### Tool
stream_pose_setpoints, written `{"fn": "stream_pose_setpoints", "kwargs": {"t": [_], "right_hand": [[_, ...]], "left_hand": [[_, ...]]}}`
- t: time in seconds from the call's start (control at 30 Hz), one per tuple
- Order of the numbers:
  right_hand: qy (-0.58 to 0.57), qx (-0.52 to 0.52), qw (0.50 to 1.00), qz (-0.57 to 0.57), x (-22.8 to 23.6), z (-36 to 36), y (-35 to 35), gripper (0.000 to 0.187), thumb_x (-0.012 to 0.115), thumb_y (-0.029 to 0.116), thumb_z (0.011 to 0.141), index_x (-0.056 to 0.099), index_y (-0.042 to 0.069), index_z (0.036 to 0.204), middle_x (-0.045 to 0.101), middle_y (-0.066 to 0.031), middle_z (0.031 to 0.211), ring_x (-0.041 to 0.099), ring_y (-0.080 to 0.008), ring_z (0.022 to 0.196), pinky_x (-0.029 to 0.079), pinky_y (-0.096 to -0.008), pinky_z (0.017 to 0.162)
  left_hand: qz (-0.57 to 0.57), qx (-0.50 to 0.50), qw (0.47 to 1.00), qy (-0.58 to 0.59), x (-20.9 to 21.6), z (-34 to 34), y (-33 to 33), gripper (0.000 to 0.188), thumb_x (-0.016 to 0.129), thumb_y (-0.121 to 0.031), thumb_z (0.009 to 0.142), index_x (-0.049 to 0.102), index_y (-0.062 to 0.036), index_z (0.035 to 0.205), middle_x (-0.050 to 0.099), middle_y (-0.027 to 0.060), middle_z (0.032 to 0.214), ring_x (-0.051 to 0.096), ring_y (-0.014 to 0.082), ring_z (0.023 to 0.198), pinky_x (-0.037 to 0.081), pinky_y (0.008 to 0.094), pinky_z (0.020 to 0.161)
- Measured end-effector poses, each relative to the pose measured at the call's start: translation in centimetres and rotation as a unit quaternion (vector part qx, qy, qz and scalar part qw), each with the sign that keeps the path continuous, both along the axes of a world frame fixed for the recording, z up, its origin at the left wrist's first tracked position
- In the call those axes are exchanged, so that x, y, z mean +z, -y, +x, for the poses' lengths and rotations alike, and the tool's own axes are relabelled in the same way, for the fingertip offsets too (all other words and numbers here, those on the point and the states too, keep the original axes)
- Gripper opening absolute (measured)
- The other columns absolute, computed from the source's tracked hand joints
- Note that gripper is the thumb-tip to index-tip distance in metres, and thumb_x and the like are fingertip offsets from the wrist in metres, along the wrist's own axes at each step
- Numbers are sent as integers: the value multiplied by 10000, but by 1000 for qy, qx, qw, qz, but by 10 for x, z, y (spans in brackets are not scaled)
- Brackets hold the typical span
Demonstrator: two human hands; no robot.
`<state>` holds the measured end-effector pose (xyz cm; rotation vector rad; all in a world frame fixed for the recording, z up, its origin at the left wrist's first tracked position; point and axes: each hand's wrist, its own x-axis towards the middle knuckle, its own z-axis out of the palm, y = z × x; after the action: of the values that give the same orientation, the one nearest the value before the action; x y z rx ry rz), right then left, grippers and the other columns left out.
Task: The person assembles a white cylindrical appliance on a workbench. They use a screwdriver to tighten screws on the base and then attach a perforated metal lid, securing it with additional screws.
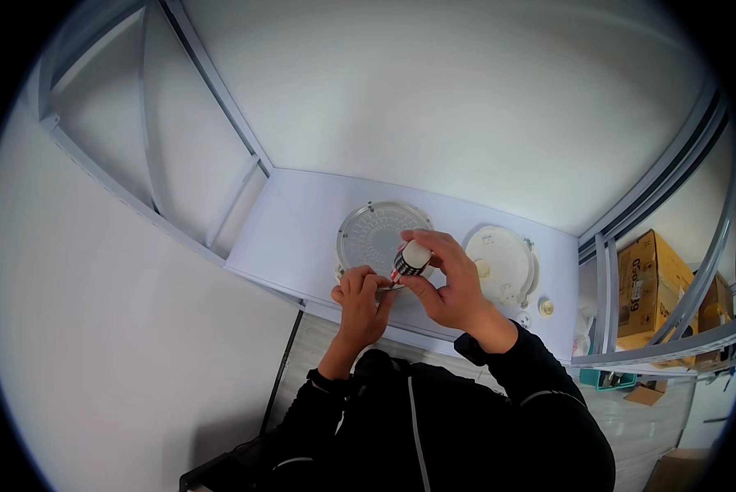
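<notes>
My right hand (448, 283) is wrapped round a thick handheld piece (411, 259) with a white rounded end, a black-and-white patterned band and red parts. Its narrow end points down at the near rim of a round grey panel (378, 235) with a patterned face and metal rim. I cannot tell whether it is a screwdriver or a bottle. My left hand (362, 302) rests at that rim, fingers bent and thumb near the narrow end. What its fingertips pinch, if anything, is hidden. Small clips sit around the panel's edge.
A white round housing (504, 261) lies right of the panel. Near the table's (294, 217) right end are a small brass-coloured round part (546, 307) and a white disc (524, 321). Frame posts stand at both sides; cardboard boxes (648, 287) and a teal basket (607, 380) are beyond, right.
</notes>
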<state>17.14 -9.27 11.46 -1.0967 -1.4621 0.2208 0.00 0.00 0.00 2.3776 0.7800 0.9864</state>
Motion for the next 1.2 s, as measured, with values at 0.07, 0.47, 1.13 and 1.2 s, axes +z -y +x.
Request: {"fn": "stream_pose_setpoints", "kwargs": {"t": [0.07, 0.47, 1.13, 1.2], "right_hand": [[-37, 6, 999, 6, -1, -1, 0, 606, 772, 23, 895, 532, 51, 1451, 651, -159, 1406, 685, -319, 1155, 604, -356, 872], [0, 9, 999, -36, 9, -2, 0, 571, 741, 25, 910, 537, 49, 1443, 638, -163, 1421, 669, -346, 1185, 597, -374, 896], [74, -4, 996, 42, 25, -7, -5, 491, 797, 62, 845, 704, 111, 1325, 630, -106, 1166, 662, -264, 987, 585, -383, 858], [93, -12, 994, 53, 25, -6, -5, 500, 778, 45, 848, 687, 87, 1338, 637, -133, 1206, 671, -282, 1017, 582, -391, 873]], "left_hand": [[3, -1, 1000, 4, 0, 1, 1, 300, 783, -131, 848, 672, -137, 1127, 558, 63, 1273, 467, 275, 1237, 255, 484, 948], [8, -1, 1000, -2, 2, -2, -1, 258, 782, -129, 852, 705, -151, 1097, 558, 50, 1242, 477, 266, 1199, 255, 472, 926], [28, 5, 1000, 4, 6, -1, 1, 264, 786, -161, 870, 692, -160, 1116, 562, 61, 1240, 493, 274, 1191, 259, 467, 906], [23, 9, 1000, -4, 4, -1, 0, 262, 786, -158, 868, 693, -162, 1112, 560, 60, 1245, 491, 275, 1196, 262, 469, 907]]}}
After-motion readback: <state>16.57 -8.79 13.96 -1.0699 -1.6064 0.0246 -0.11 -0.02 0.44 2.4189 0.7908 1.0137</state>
